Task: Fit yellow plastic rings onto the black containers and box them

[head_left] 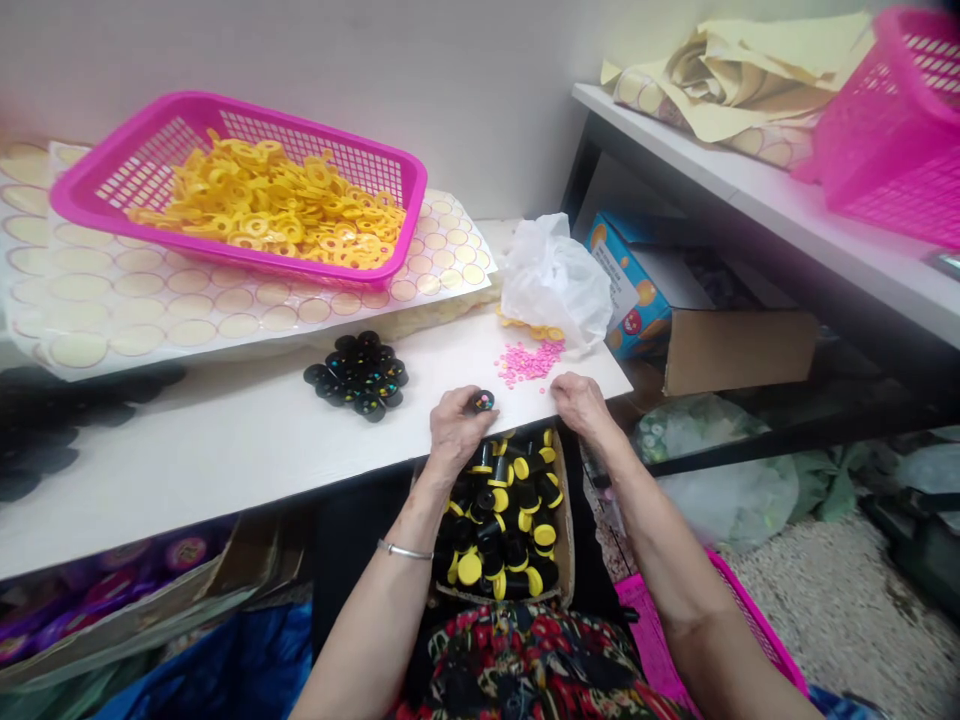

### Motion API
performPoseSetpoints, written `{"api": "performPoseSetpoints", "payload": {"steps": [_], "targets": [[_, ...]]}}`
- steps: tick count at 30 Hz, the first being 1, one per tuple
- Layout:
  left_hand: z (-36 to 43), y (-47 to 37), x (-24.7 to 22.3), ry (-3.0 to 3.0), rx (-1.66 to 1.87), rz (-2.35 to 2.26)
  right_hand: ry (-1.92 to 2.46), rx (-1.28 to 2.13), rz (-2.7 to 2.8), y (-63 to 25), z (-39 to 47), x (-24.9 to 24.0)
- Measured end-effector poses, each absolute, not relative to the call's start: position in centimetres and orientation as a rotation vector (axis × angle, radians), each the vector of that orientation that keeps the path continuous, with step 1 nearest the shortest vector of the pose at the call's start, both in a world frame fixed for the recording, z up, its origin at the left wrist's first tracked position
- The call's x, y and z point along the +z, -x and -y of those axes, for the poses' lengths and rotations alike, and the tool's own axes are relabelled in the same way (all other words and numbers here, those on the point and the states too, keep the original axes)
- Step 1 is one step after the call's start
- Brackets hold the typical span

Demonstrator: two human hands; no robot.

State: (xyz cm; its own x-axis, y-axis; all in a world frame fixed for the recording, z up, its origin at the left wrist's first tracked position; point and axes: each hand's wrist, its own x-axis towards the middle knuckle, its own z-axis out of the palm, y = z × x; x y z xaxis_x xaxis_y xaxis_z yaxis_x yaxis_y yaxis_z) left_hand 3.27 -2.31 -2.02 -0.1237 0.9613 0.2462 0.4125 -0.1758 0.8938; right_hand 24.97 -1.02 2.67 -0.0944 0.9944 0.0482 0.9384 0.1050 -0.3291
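Note:
My left hand (455, 428) grips a small black cylindrical container (483, 401) at the table's front edge, its top facing up with a few coloured bits inside. My right hand (582, 403) is closed in a pinch at the table edge, beside a scatter of tiny pink pieces (529, 362); whatever lies between its fingertips is too small to make out. Left of my hands stands a cluster of black containers (358, 374), some with coloured bits showing. Below the edge, in front of my body, a cardboard box (568, 540) holds many black containers with yellow lids.
A pink basket (247, 255) of yellow rings sits on sheets of round labels (281, 318). Behind the pink pieces is a white plastic bag (556, 285). A blue carton (626, 285) is under the right shelf (720, 180). More black containers (45, 430) lie far left.

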Motion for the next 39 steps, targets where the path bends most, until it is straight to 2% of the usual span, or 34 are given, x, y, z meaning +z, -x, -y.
{"api": "performPoseSetpoints", "payload": {"steps": [5, 17, 22, 26, 33, 39], "targets": [[2.4, -3.3, -1.8, -1.612, 1.273, -1.529, 2.071, 0.388, 2.103, -24.9, 0.0, 3.3], [2.4, -3.2, -1.7, -1.641, 1.262, -1.522, 2.294, 0.306, 2.092, -24.1, -0.3, 4.3], [2.4, -3.2, -1.6, -1.653, 1.259, -1.522, 2.303, 0.435, 2.105, -24.3, -0.9, 4.9], [2.4, -3.2, -1.5, -1.654, 1.257, -1.522, 2.314, 0.398, 1.924, -24.6, -1.0, 4.2], [2.4, -3.2, -1.7, -1.637, 1.247, -1.534, 2.060, 0.423, 1.872, -25.9, -0.4, 2.3], [2.4, -3.3, -1.9, -1.630, 1.252, -1.549, 2.068, 0.209, 1.967, -25.3, 0.6, 2.0]]}}
